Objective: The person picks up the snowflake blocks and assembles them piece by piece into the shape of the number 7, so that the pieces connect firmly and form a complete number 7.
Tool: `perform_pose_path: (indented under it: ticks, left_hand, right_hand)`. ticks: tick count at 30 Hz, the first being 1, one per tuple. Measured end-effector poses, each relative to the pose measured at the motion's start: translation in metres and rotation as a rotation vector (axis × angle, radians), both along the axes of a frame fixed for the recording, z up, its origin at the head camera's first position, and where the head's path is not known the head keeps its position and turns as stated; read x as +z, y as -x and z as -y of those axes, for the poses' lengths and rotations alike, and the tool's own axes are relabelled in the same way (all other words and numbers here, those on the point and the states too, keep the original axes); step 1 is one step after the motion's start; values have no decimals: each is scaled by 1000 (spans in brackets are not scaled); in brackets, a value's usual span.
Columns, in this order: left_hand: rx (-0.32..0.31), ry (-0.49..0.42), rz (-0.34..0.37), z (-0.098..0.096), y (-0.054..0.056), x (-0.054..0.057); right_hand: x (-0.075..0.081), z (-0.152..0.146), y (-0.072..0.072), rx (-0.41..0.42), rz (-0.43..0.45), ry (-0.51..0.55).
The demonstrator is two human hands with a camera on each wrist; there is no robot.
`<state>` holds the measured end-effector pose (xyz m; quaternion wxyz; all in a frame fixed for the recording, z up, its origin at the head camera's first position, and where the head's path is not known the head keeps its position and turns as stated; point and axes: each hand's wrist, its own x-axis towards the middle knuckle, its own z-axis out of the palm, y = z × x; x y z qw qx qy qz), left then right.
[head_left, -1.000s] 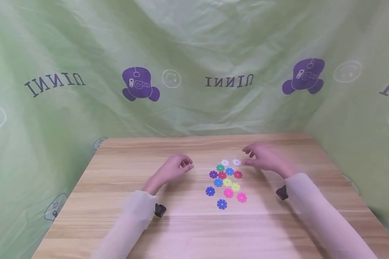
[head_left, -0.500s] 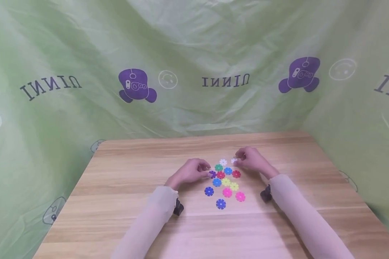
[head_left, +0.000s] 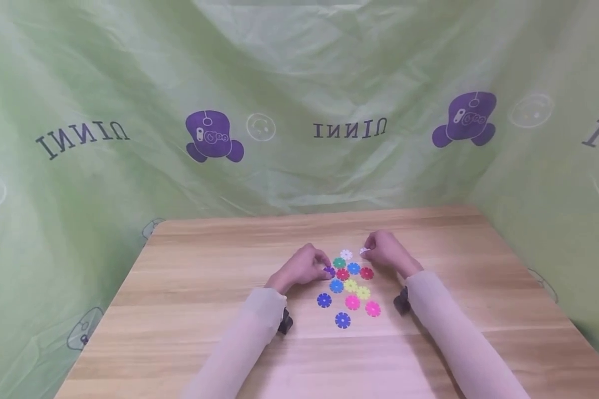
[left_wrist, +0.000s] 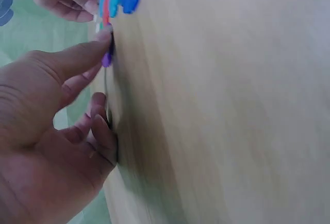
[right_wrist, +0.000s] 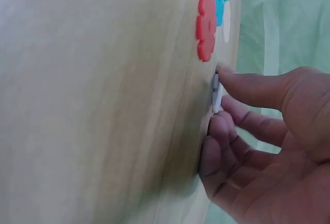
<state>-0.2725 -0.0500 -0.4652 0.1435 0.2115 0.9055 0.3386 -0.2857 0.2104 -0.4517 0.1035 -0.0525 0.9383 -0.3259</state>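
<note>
My left hand [head_left: 302,266] pinches a purple snowflake disc [head_left: 331,271] at the left of a loose group of discs. In the left wrist view, the thumb lies over the upper part of that purple disc [left_wrist: 106,59], low against the tabletop. At the back right of the group, my right hand [head_left: 388,254] pinches a white snowflake disc [head_left: 363,251], partly hidden by its fingers. Seen from the right wrist, this white disc [right_wrist: 216,96] sits between thumb and forefinger close to the wood. A green disc [head_left: 339,262] and a red disc [head_left: 342,274] lie beside the purple one.
Several more flat discs lie on the wooden table [head_left: 194,310], among them a second white [head_left: 346,254], a red [head_left: 366,273], yellow [head_left: 363,292], pink [head_left: 372,308] and dark blue [head_left: 343,320]. A green printed curtain [head_left: 289,172] hangs behind and at both sides.
Both hands have come inward to the discs, the left moving right and the right moving left. Their fingers have closed on the purple disc and the white disc.
</note>
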Motion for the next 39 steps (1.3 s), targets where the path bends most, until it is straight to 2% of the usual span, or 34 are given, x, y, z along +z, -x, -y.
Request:
perform_pose_path:
  ticks: [5, 9, 12, 16, 19, 24, 28, 30, 32, 39]
  left_hand:
    - [71, -4, 43, -5, 0, -4]
    - [117, -43, 41, -6, -2, -8]
    - [161, -108, 28, -4, -5, -6]
    - [251, -223, 48, -5, -9, -4]
    - [319, -297, 74, -6, -11, -1]
    - [395, -437, 163, -1, -14, 8]
    - [470, -645, 273, 5, -17, 13]
    - [495, -716, 302, 8, -19, 16]
    - [500, -747, 318, 13, -21, 18]
    - [443, -715, 319, 26, -31, 20]
  right_hand:
    - [0, 2, -6, -68, 72, 32]
    - [-1, 5, -9, -136, 88, 72]
    - [0, 11, -9, -152, 68, 82]
    - [1, 17, -9, -143, 56, 88]
    - [2, 18, -8, -116, 16, 82]
    - [6, 22, -14, -73, -131, 87]
    - [9, 28, -25, -53, -220, 147]
    - [11, 32, -31, -48, -223, 180]
    - [12, 39, -37, -48, -222, 206]
    - [9, 56, -57, -41, -277, 283]
